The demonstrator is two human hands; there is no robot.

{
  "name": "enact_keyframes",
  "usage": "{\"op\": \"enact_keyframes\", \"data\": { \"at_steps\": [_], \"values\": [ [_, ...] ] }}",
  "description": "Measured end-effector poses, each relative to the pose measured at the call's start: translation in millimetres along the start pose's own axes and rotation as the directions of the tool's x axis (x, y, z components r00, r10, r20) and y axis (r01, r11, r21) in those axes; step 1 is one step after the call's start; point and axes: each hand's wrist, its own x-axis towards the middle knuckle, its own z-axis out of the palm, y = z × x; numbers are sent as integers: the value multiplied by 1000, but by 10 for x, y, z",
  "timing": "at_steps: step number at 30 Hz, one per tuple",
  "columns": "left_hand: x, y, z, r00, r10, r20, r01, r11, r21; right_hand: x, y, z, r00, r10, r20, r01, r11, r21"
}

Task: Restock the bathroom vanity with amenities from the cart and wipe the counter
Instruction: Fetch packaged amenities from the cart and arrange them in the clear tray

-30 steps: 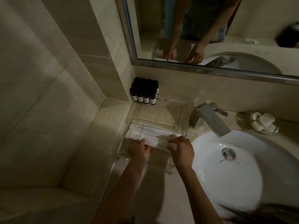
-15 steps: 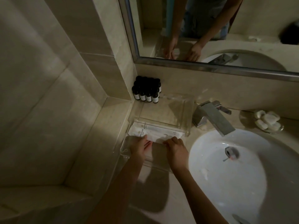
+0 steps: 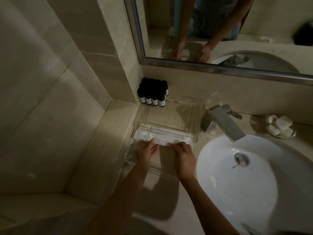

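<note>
The white sachets (image 3: 162, 137) now lie farther toward twelve o'clock in the clear tray (image 3: 129, 156), squared against its cross wall, and the left hand (image 3: 145, 154) and right hand (image 3: 183, 159) have followed, fingertips pressing the sachets' six o'clock edge.

Seen on my remote feed: flat white printed amenity packets (image 3: 163, 135) lie lengthwise, overlapping, where two clear acrylic trays (image 3: 196, 119) meet on the beige stone counter (image 3: 116, 129); which tray holds them I cannot tell. Small dark bottles with pale labels (image 3: 152, 94) stand upright, clustered in the corner.
</note>
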Motion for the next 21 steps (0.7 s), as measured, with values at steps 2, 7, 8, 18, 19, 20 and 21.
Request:
{"op": "enact_keyframes", "data": {
  "at_steps": [2, 7, 8, 18, 19, 20, 21],
  "values": [
    [3, -6, -22, 1000, 6, 19, -7, 1000, 26, -3, 10, 13, 1000, -16, -9, 16, 1000, -10],
    [67, -3, -70, 999, -4, 37, 1, 997, 82, -9, 53, 44, 999, -42, -23, 42, 999, -4],
    [62, 9, -72, 1000, -3, 28, 1, 996, 90, -17, 55, 46, 999, -45, -26, 45, 999, 0],
    [195, 20, -222, 996, 55, -77, -26, 943, 332, -110, 64, 41, 997, -78, 18, 78, 997, 4],
    [185, 32, -222, 995, 69, -71, -42, 945, 325, -108, 62, 39, 997, -75, 16, 75, 997, 9],
    [177, 41, -211, 994, 84, -64, -60, 947, 315, -103, 56, 37, 997, -69, 18, 69, 998, 11],
    [164, 53, -188, 994, 100, -54, -80, 950, 301, -96, 48, 31, 998, -58, 20, 58, 998, 14]
  ]
}}
